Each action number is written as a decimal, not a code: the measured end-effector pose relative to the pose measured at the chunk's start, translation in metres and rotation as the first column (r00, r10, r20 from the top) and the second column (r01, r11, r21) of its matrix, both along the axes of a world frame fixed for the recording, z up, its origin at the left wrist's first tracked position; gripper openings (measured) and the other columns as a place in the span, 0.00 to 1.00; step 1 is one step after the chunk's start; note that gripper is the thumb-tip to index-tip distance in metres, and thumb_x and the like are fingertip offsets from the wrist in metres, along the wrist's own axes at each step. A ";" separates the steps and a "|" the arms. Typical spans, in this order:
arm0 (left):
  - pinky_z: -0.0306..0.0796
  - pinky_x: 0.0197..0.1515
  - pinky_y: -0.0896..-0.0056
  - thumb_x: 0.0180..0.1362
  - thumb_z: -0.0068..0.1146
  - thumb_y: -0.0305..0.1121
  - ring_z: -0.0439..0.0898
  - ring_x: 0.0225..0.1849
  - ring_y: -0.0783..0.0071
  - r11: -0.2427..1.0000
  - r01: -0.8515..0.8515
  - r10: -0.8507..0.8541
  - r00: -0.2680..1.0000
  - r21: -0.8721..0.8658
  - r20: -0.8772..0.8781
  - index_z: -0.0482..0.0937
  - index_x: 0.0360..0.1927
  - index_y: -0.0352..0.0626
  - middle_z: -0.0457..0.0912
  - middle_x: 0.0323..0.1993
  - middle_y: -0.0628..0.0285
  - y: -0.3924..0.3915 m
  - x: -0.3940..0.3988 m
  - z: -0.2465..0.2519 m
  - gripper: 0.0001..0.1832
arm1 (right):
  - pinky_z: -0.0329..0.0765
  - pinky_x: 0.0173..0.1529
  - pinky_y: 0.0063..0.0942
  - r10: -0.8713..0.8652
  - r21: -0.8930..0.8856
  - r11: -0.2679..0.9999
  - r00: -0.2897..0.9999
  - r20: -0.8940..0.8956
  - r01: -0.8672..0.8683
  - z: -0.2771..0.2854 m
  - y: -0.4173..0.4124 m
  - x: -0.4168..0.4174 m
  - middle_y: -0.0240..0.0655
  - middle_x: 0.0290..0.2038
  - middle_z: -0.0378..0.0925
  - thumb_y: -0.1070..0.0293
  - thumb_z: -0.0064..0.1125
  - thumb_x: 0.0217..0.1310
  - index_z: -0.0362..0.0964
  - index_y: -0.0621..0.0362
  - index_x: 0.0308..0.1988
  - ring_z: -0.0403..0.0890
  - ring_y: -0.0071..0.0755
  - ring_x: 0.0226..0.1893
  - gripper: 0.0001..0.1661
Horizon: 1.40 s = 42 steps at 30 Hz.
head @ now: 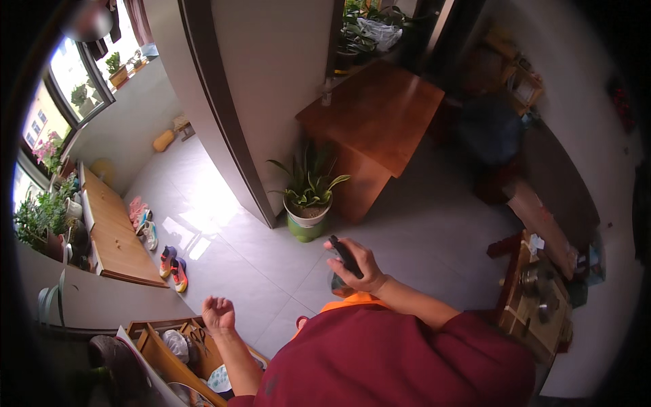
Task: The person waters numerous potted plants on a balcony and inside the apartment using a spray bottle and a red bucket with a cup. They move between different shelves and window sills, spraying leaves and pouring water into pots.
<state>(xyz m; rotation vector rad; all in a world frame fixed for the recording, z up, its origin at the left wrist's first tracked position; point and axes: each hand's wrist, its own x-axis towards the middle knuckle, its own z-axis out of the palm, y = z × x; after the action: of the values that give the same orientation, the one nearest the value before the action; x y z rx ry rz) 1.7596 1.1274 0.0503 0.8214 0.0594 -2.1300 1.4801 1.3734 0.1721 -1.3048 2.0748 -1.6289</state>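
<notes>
My right hand (360, 264) is closed around a small black handheld object (346, 257), whose kind I cannot tell. Below that hand, partly hidden by it, is a dark rounded thing (342, 286) beside orange cloth (351, 301). My left hand (218, 313) is raised with its fingers curled and apart, and nothing shows in it. It is just above a wooden drawer (168, 356) that holds scissors (199, 338), a crumpled white plastic bag (175, 346) and a patterned white item (219, 379). Beyond my hands stands a potted plant (306, 211) in a green and white pot.
A wooden table (381, 112) stands behind the plant, next to a wall corner (249, 188). Shoes (173, 267) lie on the tiled floor at left, by a wooden cabinet (122, 239). At right is a wooden stand (529, 315) with metal pots (536, 280).
</notes>
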 end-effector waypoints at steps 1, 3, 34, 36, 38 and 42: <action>0.57 0.23 0.73 0.51 0.51 0.26 0.58 0.15 0.77 1.000 0.011 -0.011 1.000 0.008 0.002 0.64 0.15 0.49 0.57 0.11 0.71 0.008 -0.019 0.001 0.13 | 0.74 0.39 0.31 -0.012 -0.020 1.000 0.999 -0.030 0.012 0.000 0.008 -0.013 0.43 0.35 0.76 0.70 0.59 0.50 0.70 0.62 0.40 0.79 0.44 0.34 0.15; 0.56 0.22 0.74 0.51 0.50 0.26 0.59 0.15 0.76 0.998 0.066 -0.066 0.998 -0.017 0.002 0.64 0.14 0.49 0.57 0.10 0.71 0.024 -0.056 0.000 0.13 | 0.75 0.38 0.31 -0.028 -0.090 0.996 0.995 -0.091 0.020 0.005 0.024 -0.039 0.43 0.35 0.76 0.71 0.59 0.50 0.70 0.63 0.41 0.79 0.45 0.34 0.15; 0.66 0.46 0.58 0.35 0.68 0.39 0.71 0.44 0.51 -0.305 0.731 0.535 0.662 -0.610 0.525 0.65 0.50 0.34 0.73 0.42 0.50 0.232 -0.619 0.104 0.38 | 0.73 0.40 0.37 -0.195 -0.152 0.979 0.858 -0.475 0.139 0.046 0.038 -0.433 0.47 0.33 0.75 0.63 0.56 0.55 0.71 0.65 0.39 0.76 0.51 0.35 0.16; 0.70 0.39 0.61 0.38 0.67 0.37 0.74 0.39 0.54 -0.210 0.756 0.575 0.608 -0.620 0.547 0.67 0.48 0.36 0.75 0.37 0.54 0.211 -0.627 0.105 0.32 | 0.72 0.41 0.38 -0.160 -0.152 0.984 0.856 -0.491 0.097 0.043 0.006 -0.440 0.47 0.35 0.76 0.62 0.58 0.52 0.71 0.65 0.39 0.76 0.52 0.36 0.18; 0.70 0.38 0.59 0.41 0.64 0.34 0.75 0.38 0.52 -0.117 0.762 0.510 0.597 -0.637 0.619 0.69 0.47 0.39 0.74 0.37 0.53 0.179 -0.639 0.091 0.28 | 0.72 0.42 0.38 -0.093 -0.123 0.992 0.866 -0.491 0.036 0.044 -0.029 -0.450 0.46 0.36 0.76 0.63 0.59 0.50 0.70 0.64 0.41 0.76 0.50 0.37 0.20; 0.71 0.40 0.62 0.42 0.64 0.33 0.76 0.41 0.53 -0.056 0.781 0.552 0.543 -0.622 0.632 0.69 0.48 0.41 0.75 0.40 0.53 0.114 -0.652 0.083 0.27 | 0.66 0.52 0.39 0.102 0.018 0.994 0.859 -0.502 -0.107 0.046 -0.085 -0.470 0.44 0.48 0.71 0.62 0.64 0.44 0.63 0.59 0.52 0.72 0.46 0.49 0.34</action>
<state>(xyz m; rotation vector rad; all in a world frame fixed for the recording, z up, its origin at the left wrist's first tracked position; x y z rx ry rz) 1.1075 1.2410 0.1330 0.6796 -2.1308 -0.8804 1.0098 1.2887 0.2181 -1.9828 2.2052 -1.3540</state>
